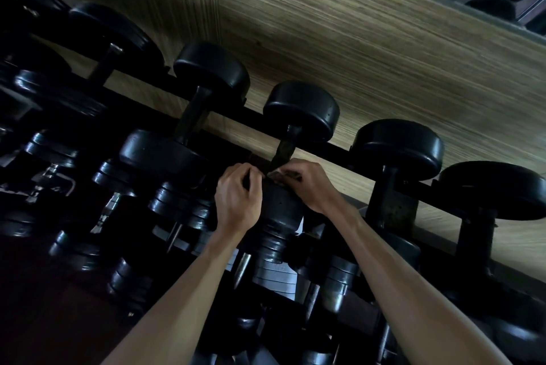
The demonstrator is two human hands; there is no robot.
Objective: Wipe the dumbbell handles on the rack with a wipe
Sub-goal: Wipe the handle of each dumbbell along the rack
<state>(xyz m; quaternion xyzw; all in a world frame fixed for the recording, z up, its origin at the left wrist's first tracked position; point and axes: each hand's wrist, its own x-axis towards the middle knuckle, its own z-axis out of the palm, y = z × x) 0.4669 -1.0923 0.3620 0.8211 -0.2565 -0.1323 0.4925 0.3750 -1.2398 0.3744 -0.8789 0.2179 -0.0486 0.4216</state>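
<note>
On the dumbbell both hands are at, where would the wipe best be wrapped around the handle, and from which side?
Wrap the wipe around the bare stretch of the handle between the two heads, coming from the near side above. The far head and the rack bar block the back; both the left hand and right hand already reach in this way.

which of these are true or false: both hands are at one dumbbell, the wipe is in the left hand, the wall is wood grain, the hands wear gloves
1. Both hands are at one dumbbell. True.
2. The wipe is in the left hand. False: it shows at the right hand, by the handle.
3. The wall is wood grain. True.
4. The hands wear gloves. False: both are bare.
</note>
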